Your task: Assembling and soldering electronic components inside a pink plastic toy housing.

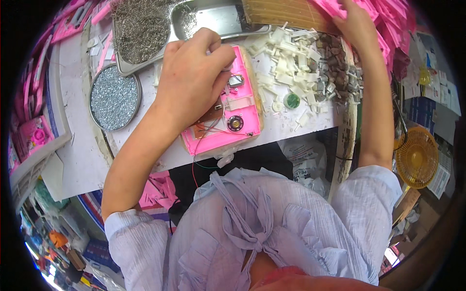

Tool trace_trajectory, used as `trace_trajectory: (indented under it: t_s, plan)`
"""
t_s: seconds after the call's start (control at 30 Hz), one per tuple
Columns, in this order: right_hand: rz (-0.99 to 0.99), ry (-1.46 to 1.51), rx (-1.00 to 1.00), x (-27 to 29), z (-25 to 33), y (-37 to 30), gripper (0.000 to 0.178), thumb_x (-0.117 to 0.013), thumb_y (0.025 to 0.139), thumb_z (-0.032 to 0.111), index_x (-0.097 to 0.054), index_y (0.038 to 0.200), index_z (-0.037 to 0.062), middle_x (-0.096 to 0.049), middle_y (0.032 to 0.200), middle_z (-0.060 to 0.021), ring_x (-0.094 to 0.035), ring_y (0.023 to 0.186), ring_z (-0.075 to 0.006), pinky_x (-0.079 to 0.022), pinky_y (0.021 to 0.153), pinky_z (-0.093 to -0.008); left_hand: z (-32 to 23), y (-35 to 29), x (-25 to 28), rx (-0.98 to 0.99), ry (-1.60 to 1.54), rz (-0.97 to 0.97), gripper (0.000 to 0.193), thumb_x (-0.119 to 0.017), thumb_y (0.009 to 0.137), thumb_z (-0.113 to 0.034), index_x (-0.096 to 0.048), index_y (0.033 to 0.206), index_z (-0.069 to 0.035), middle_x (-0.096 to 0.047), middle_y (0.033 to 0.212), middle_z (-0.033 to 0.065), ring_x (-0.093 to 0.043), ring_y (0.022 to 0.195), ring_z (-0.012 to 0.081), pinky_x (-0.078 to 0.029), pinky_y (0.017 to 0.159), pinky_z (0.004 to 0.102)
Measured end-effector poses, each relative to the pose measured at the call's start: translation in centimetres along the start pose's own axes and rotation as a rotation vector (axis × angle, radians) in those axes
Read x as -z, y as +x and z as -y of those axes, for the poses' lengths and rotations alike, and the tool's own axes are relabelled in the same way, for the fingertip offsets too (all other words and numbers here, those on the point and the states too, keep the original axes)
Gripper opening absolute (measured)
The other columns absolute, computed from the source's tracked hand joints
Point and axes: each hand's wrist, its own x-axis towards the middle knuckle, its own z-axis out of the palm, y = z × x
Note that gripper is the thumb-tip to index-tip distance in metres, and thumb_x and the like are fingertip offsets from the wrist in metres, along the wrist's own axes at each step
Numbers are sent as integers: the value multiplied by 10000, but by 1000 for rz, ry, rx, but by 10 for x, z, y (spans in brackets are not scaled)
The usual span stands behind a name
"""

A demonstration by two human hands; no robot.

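A pink plastic toy housing (248, 119) lies open on the table in front of me, its inside facing up. A round black speaker (235, 123), thin wires and a brown circuit board (213, 114) sit in it. My left hand (194, 72) rests over its upper left part, fingers curled; whatever is in the grip is hidden. At the far right my right hand (357, 24) reaches into a heap of pink plastic parts (383, 24), thumb apart from the fingers, whose tips are partly cut off by the picture's edge.
A metal tray (127, 68) of small screws stands behind the housing, next to a shallower steel tray (208, 22). Left of my forearm is a round tin (115, 97) of silvery pins. White plastic parts (286, 63) and dark small pieces (340, 68) lie right. A yellow basket-like grille (416, 157) stands beyond.
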Motion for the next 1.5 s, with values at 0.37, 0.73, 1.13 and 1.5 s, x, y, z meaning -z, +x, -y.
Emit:
trace_trajectory:
  t_s: [0.37,0.73,1.13,1.5]
  plan:
    - [154,-132,-12,-25,-97,20,356,-703,886,224,-680,1208,73,-739,1120,-135,-727,971,-284,-554,845,-391,-11,61,1,76,211,563,275,-720,746,-27,-652,1012,-34,-631,1013,168,-671,905,381,-556,790,460]
    - [-391,1120,-293,101,8,-135,354,-742,870,-43,-652,1212,-41,-718,1074,-137,-687,905,-184,-572,743,-302,-1,28,16,-1,107,190,374,-751,801,-101,-676,1163,-39,-671,995,121,-703,921,303,-557,772,420]
    - [160,1853,-444,39,146,-112,544,-655,953,75,-450,1443,-44,-709,1056,-148,-733,872,-193,-633,713,-321,-46,-33,48,669,-1209,-239,403,-661,984,-41,-526,1346,72,-722,1131,132,-703,991,138,-572,826,243]
    - [-107,1751,-526,41,56,-183,506,-641,997,155,-494,1438,-45,-710,1051,-118,-568,625,-62,-411,491,-200,-65,-64,-8,139,-47,-13,569,-759,848,-267,-598,1312,20,-597,1305,162,-581,1149,341,-449,1005,461]
